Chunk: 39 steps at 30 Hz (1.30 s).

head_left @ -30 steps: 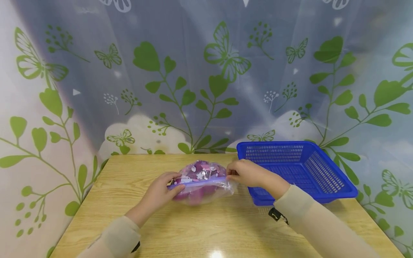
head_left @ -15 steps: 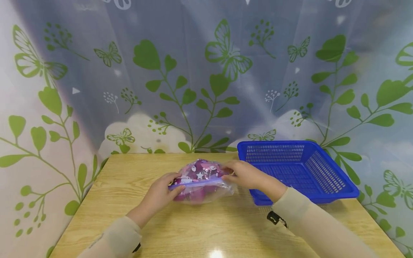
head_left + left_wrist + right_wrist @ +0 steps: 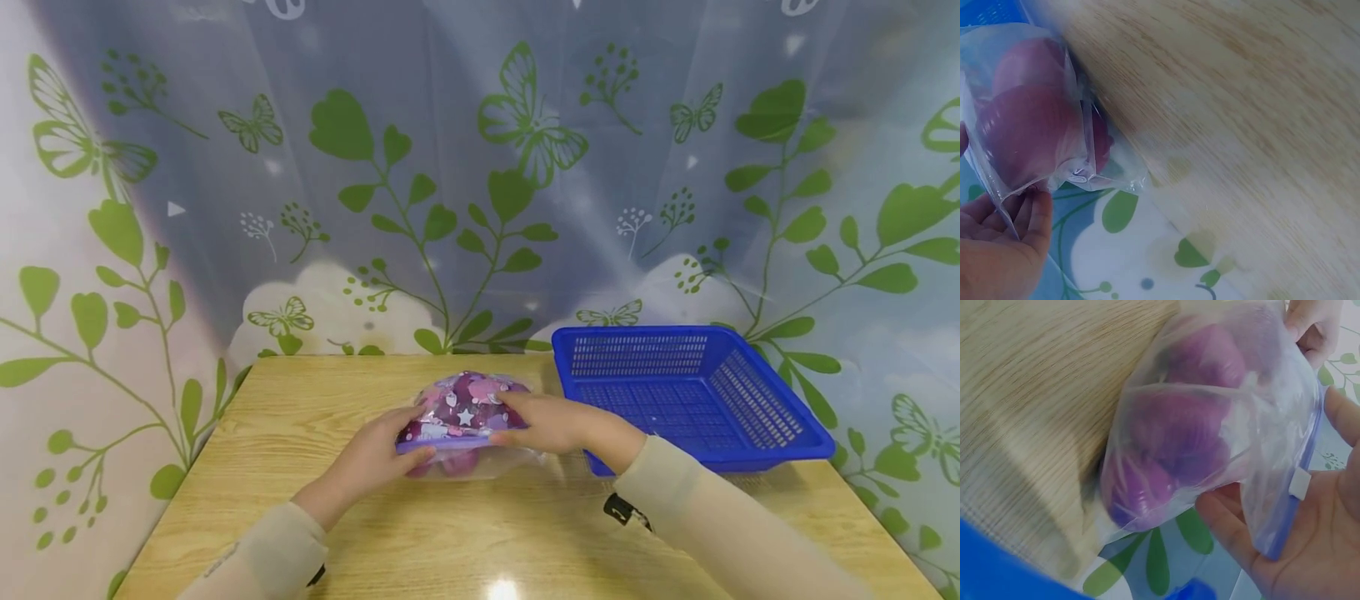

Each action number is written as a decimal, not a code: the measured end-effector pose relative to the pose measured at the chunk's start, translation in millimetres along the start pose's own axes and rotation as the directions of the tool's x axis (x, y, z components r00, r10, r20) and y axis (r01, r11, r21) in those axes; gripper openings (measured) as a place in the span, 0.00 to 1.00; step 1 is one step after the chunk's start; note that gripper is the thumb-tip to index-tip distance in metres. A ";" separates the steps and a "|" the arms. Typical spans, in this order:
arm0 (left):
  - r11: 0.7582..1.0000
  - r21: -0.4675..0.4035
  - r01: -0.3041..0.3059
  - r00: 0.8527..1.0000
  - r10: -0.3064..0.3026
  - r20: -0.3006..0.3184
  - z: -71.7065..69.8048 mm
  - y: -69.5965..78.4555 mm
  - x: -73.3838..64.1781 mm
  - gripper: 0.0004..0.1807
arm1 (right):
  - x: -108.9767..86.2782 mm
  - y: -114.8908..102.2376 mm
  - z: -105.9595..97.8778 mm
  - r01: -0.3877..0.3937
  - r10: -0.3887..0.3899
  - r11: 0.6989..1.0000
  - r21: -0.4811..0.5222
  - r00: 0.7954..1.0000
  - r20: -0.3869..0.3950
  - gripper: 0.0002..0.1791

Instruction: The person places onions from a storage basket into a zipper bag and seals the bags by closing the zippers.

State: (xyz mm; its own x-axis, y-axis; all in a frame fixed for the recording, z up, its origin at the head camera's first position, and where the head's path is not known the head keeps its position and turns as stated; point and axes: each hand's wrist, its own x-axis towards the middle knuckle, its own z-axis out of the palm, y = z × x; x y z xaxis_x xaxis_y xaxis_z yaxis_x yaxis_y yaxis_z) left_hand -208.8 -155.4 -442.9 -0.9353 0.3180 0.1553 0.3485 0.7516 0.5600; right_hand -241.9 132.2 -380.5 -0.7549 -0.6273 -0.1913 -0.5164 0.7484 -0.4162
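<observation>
A clear zip bag (image 3: 467,410) printed with white stars and pink shapes lies at the table's middle. Several round purple-red vegetables that look like red onions (image 3: 1179,425) fill it. Along its near side runs a purple zip strip (image 3: 1280,525) with a white slider (image 3: 1299,483), closest to the right palm. My left hand (image 3: 365,457) grips the bag's left end, thumb in front and fingers behind. My right hand (image 3: 558,422) holds the right end, thumb at the strip and fingers over the printed side. In the left wrist view the left fingers (image 3: 1025,215) bend under the bag.
A blue plastic basket (image 3: 637,332) with slotted walls stands at the table's back right, just beyond the right hand. The wooden table (image 3: 420,542) ends at a leaf-patterned curtain (image 3: 360,217) behind. Light-coloured sleeves cover both forearms.
My right hand has left the strip's right end and moved left over the bag, its fingers now further across the printed side. The left hand keeps its hold; the bag has tipped slightly.
</observation>
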 end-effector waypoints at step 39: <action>0.986 0.149 -0.075 0.993 0.059 0.106 26.1 -5.6 23.4 0.46 | 24.5 5.4 34.7 -0.129 0.128 0.992 -0.013 0.992 -0.015 0.42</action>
State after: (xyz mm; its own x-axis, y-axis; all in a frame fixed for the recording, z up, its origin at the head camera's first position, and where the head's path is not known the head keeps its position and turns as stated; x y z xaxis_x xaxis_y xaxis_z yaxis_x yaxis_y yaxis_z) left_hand -231.1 -137.1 -463.6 -0.9012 0.4214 0.1008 0.4226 0.8035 0.4192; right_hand -249.2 113.4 -418.2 -0.8208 -0.5228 -0.2301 -0.4202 0.8255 -0.3767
